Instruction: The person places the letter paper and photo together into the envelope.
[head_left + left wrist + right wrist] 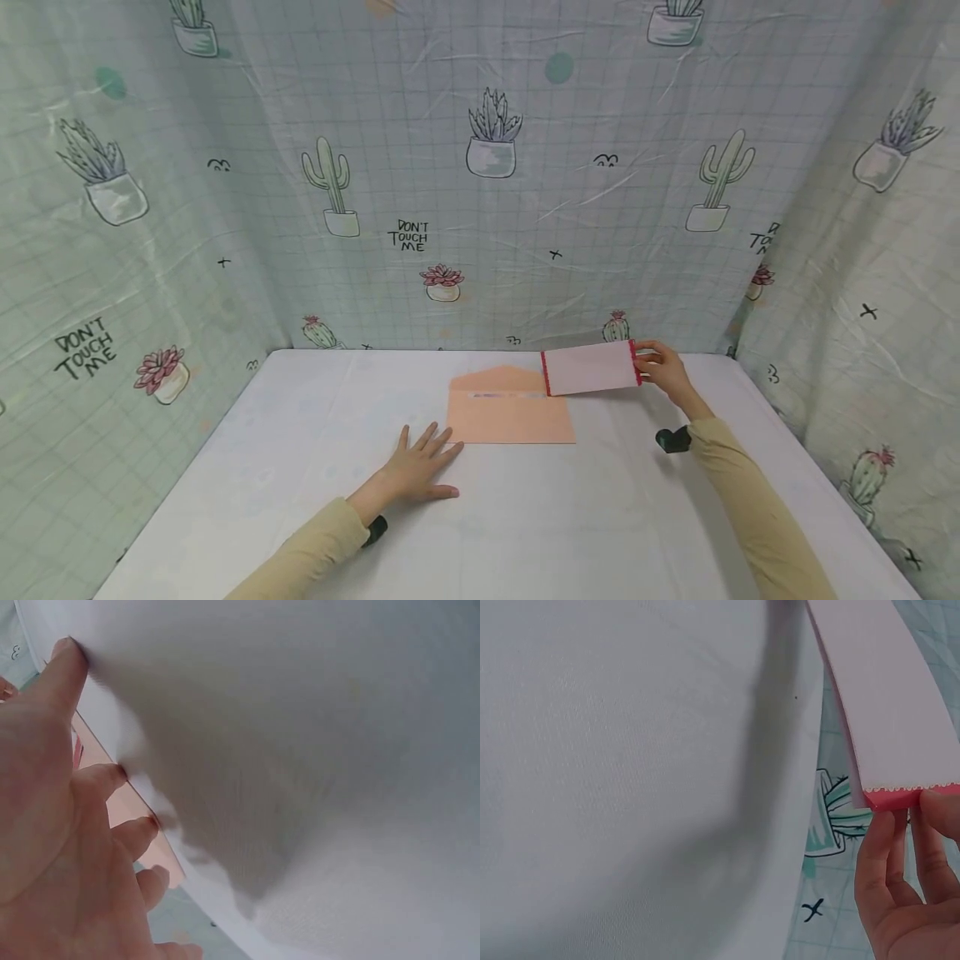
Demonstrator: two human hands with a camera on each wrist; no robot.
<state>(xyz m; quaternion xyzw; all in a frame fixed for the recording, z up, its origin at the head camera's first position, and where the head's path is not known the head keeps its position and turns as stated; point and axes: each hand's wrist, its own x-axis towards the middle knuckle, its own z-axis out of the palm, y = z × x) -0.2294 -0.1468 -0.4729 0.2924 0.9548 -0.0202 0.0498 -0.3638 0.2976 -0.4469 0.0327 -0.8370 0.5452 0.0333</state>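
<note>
A peach envelope (510, 419) lies on the white table with its pointed flap raised toward the back wall. Along its opening shows a thin pale strip. My left hand (417, 468) rests with spread fingers at the envelope's lower left corner; in the left wrist view its fingertips (141, 829) lie along the peach edge. At the right, my right hand (666, 372) pinches a pale pink card (591, 368) by its red end. The card is tilted above the table, and its far end overlaps the envelope's right side in the head view. In the right wrist view the card's red end has a scalloped white border.
The white table (600, 517) ends at the back against a cactus-print cloth (405, 167), which also hangs on both sides. Dark green pieces (672, 440) sit at both wrists, below the tan sleeves (757, 508).
</note>
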